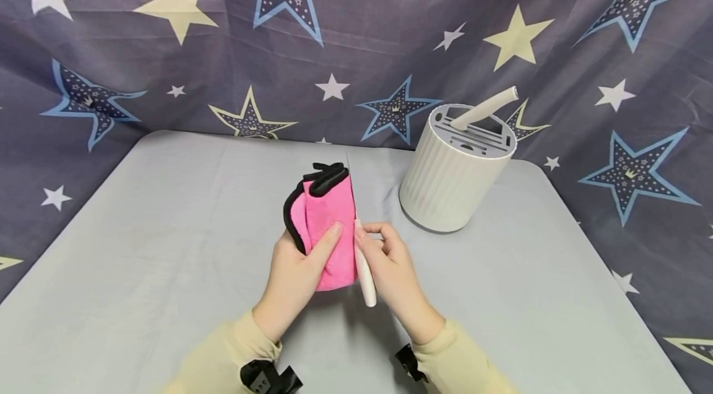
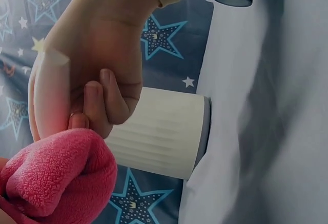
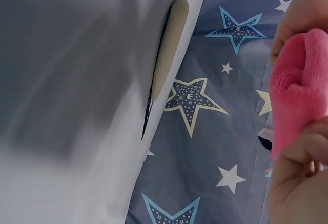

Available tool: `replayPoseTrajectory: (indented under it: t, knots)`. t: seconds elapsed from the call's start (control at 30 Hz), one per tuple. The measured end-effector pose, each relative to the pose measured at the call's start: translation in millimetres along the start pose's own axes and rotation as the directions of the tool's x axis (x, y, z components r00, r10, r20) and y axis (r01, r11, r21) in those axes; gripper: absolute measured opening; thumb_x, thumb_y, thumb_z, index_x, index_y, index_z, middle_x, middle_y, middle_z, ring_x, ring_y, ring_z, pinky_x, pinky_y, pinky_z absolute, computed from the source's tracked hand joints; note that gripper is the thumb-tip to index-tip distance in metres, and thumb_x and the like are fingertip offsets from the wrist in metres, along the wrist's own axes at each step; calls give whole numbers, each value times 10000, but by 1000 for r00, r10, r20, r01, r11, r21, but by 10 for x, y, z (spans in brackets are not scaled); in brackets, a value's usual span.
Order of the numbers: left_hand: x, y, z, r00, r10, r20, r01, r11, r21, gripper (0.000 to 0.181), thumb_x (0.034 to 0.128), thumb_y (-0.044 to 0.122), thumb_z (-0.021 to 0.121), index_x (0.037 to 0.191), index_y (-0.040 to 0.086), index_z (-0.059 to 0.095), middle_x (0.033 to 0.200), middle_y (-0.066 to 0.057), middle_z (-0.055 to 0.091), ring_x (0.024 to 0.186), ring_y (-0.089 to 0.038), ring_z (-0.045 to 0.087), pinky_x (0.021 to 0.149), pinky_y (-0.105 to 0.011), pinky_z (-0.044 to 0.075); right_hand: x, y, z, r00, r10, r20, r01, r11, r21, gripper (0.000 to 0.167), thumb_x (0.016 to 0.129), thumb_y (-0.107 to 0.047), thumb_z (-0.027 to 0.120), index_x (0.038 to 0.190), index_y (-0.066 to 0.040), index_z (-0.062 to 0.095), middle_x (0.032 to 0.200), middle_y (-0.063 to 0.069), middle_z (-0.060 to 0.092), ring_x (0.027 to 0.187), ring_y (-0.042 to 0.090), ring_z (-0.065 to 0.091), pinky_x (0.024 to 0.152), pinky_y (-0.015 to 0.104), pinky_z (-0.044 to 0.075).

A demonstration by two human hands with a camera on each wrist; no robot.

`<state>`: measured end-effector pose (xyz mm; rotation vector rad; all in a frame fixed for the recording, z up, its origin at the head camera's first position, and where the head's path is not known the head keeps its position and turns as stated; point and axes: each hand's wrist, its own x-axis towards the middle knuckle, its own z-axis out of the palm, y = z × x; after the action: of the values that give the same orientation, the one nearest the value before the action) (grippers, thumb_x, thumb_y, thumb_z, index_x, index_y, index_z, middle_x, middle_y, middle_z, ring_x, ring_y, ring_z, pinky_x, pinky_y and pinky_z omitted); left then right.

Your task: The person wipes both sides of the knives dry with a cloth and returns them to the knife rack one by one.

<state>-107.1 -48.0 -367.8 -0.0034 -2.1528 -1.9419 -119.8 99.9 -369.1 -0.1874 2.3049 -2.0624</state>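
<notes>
Evidently for fine control, the right hand [image 1: 398,264] pinched the knife [image 1: 364,273] by its handle at lower centre of the frame, thumb against it, the blade [image 1: 353,196] pointing towards the top, presumably to keep the tip away from the body. The left hand [image 1: 301,270] gripped the cloth [image 1: 334,239] at the centre, thumb across its front; the folded layers probably shielded the fingers from the blade along its right side. Both were held above the tabletop [image 1: 167,227], likely for elbow room. At right of the frame stood the block [image 1: 451,190], its slotted top seemingly meant for storage, with another handle [image 1: 484,108] leaning out.
</notes>
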Motion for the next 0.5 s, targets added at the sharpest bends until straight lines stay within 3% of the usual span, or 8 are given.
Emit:
replayPoseTrajectory:
  t: [0.23,0.5]
  knots:
    - [-11,6,45,998,41,-38,-37,996,83,365,891,235,740,1183,79,587,1060,-76,717,959,-145,651,830,-249,518,42,25,38,1000,-8,-30,8,1000,5,249,997,-193,547,1102,33,560,682,73,631,541,91,562,535,243,489]
    - [-28,15,63,996,70,-60,-62,990,130,365,872,245,756,1167,87,611,1028,-77,725,938,-162,655,819,-278,521,69,29,49,999,-18,-50,19,1000,21,235,989,-180,546,1073,40,557,653,41,614,528,81,555,520,239,482]
